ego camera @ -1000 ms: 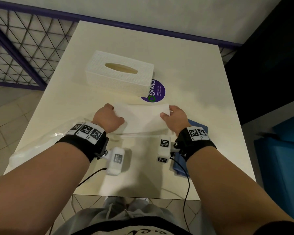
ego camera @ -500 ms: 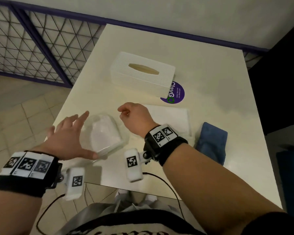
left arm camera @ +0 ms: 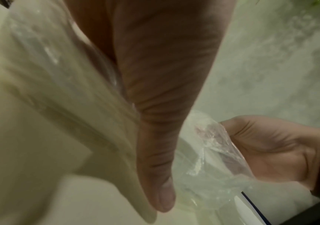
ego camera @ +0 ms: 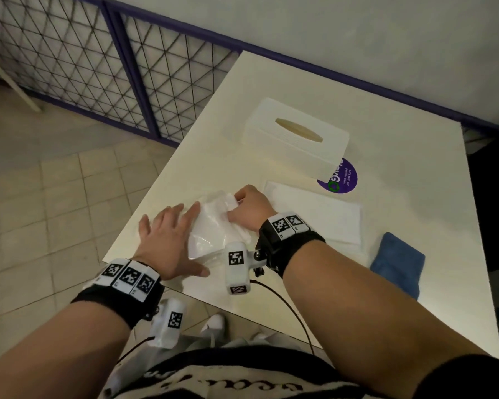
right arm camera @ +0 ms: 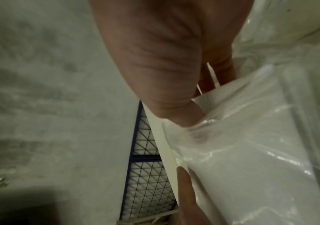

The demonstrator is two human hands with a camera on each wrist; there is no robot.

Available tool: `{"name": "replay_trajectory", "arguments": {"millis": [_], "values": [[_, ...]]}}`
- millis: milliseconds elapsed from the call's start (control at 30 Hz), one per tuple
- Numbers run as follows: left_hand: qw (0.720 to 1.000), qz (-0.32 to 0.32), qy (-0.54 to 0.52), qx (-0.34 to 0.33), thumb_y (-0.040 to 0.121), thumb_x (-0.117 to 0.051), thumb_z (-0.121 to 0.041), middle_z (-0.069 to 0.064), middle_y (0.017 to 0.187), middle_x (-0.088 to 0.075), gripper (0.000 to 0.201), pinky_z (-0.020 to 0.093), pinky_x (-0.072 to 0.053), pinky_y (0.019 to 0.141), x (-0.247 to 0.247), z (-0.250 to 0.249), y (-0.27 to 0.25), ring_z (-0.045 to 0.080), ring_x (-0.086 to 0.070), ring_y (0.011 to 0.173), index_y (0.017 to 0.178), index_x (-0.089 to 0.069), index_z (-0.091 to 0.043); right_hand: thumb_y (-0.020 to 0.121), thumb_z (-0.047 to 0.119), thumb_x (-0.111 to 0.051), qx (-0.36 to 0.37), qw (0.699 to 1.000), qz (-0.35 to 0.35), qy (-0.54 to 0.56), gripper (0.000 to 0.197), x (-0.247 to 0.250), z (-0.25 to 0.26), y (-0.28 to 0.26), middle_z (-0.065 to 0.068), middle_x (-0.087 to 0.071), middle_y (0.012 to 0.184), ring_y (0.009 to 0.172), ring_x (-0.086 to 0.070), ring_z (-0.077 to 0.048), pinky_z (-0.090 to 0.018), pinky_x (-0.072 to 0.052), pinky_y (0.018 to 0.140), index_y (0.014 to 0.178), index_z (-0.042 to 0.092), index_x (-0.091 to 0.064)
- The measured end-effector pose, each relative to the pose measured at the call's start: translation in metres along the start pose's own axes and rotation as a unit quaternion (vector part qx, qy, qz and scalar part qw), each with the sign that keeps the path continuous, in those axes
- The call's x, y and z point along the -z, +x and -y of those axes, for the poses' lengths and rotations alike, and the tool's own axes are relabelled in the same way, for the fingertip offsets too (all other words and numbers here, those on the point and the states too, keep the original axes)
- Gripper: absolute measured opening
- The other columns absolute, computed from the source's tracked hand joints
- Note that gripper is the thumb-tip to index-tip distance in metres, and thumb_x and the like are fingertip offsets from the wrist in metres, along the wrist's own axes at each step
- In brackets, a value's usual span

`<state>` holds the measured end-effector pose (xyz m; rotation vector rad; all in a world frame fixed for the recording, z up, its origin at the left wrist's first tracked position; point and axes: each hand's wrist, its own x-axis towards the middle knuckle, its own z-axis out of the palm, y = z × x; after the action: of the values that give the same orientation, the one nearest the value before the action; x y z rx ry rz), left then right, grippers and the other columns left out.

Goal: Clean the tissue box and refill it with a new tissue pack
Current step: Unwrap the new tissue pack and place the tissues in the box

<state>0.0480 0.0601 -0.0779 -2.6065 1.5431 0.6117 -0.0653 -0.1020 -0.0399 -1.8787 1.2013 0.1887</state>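
Observation:
The white textured tissue box (ego camera: pixel 297 136) stands on the table, its oval slot facing up. Near the table's left front edge lies the new tissue pack (ego camera: pixel 211 231) in clear plastic wrap. My left hand (ego camera: pixel 170 226) lies flat on the pack's left side with straight fingers. My right hand (ego camera: pixel 244 201) pinches the wrap at the pack's far end. In the left wrist view the crumpled clear wrap (left arm camera: pixel 213 152) sits inside my right hand (left arm camera: pixel 270 149). The right wrist view shows my right fingers (right arm camera: pixel 176 112) pinching the glossy pack wrap (right arm camera: pixel 251 144).
A flat white tissue stack (ego camera: pixel 323 214) lies right of the pack. A folded blue cloth (ego camera: pixel 398 263) sits at the right front. A purple round sticker (ego camera: pixel 342 177) shows beside the box. The table's left edge (ego camera: pixel 144 197) drops to tiled floor, with a wire fence (ego camera: pixel 69 61) behind.
Both hands left the flat white stack and moved left to the wrapped pack. The left hand came down flat on it and the right hand took hold of the wrap.

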Motion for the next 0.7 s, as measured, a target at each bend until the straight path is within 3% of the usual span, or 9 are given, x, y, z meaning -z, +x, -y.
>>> {"name": "replay_trajectory", "arguments": {"millis": [67, 133, 267, 367, 467, 533, 700], "values": [[1.000, -0.008, -0.010, -0.002, 0.039, -0.067, -0.084, 0.003, 0.158, -0.008, 0.142, 0.060, -0.004, 0.114, -0.001, 0.001, 0.001, 0.027, -0.009, 0.145, 0.147, 0.012, -0.037, 0.078, 0.020, -0.069, -0.039, 0.999, 0.033, 0.002, 0.035, 0.001, 0.001, 0.000, -0.005, -0.059, 0.091, 0.077, -0.058, -0.021, -0.023, -0.039, 0.052, 0.106, 0.004, -0.056], [1.000, -0.013, -0.017, -0.001, 0.038, -0.068, -0.083, 0.003, 0.158, -0.008, 0.143, 0.061, -0.004, 0.114, -0.001, 0.001, 0.000, 0.027, -0.008, 0.145, 0.147, 0.014, -0.037, 0.079, 0.025, -0.067, -0.057, 0.997, 0.053, -0.011, 0.026, 0.002, 0.004, -0.003, -0.006, -0.057, 0.079, 0.066, -0.054, -0.020, -0.025, -0.040, 0.051, 0.093, 0.004, -0.060], [0.999, -0.022, -0.031, 0.007, 0.034, -0.070, -0.082, 0.002, 0.158, -0.005, 0.151, 0.060, -0.004, 0.114, 0.000, 0.000, -0.001, 0.026, -0.006, 0.145, 0.143, 0.024, -0.038, 0.085, 0.029, -0.059, -0.025, 0.997, 0.067, -0.036, 0.037, 0.005, 0.011, -0.005, -0.010, -0.060, 0.105, 0.091, -0.059, -0.026, -0.033, -0.048, 0.073, 0.112, 0.004, -0.058], [0.999, -0.030, -0.038, 0.024, 0.033, -0.072, -0.081, 0.001, 0.158, -0.007, 0.155, 0.058, -0.006, 0.113, 0.002, 0.003, -0.002, 0.024, -0.010, 0.144, 0.142, 0.028, -0.037, 0.089, 0.030, -0.056, -0.014, 1.000, 0.008, -0.008, 0.044, 0.015, 0.017, -0.009, -0.009, -0.057, 0.113, 0.103, -0.057, -0.027, -0.031, -0.042, 0.076, 0.122, 0.002, -0.051], [0.998, -0.028, -0.041, 0.046, 0.033, -0.072, -0.081, 0.002, 0.157, -0.009, 0.154, 0.057, -0.008, 0.113, 0.007, 0.007, -0.005, 0.024, -0.012, 0.144, 0.144, 0.025, -0.036, 0.091, 0.029, -0.054, 0.042, 0.997, -0.042, -0.048, 0.050, 0.027, 0.024, -0.017, -0.012, -0.055, 0.129, 0.117, -0.054, -0.031, -0.030, -0.040, 0.084, 0.132, 0.003, -0.042], [0.997, -0.023, -0.037, 0.056, 0.035, -0.072, -0.081, 0.002, 0.157, -0.009, 0.152, 0.057, -0.008, 0.113, 0.009, 0.008, -0.006, 0.023, -0.011, 0.144, 0.145, 0.023, -0.036, 0.092, 0.028, -0.054, 0.087, 0.990, -0.066, -0.089, 0.052, 0.039, 0.030, -0.026, -0.014, -0.054, 0.133, 0.118, -0.054, -0.032, -0.029, -0.039, 0.083, 0.136, 0.005, -0.038], [0.997, 0.026, -0.030, 0.062, 0.034, -0.069, -0.085, 0.004, 0.160, 0.002, 0.153, 0.057, 0.001, 0.115, 0.015, 0.006, -0.009, 0.025, 0.002, 0.147, 0.143, 0.027, -0.038, 0.092, 0.029, -0.056, 0.139, 0.975, -0.128, -0.120, 0.042, 0.090, 0.029, -0.054, -0.012, -0.061, 0.118, 0.106, -0.058, -0.030, -0.027, -0.040, 0.077, 0.127, 0.009, -0.045]]}}
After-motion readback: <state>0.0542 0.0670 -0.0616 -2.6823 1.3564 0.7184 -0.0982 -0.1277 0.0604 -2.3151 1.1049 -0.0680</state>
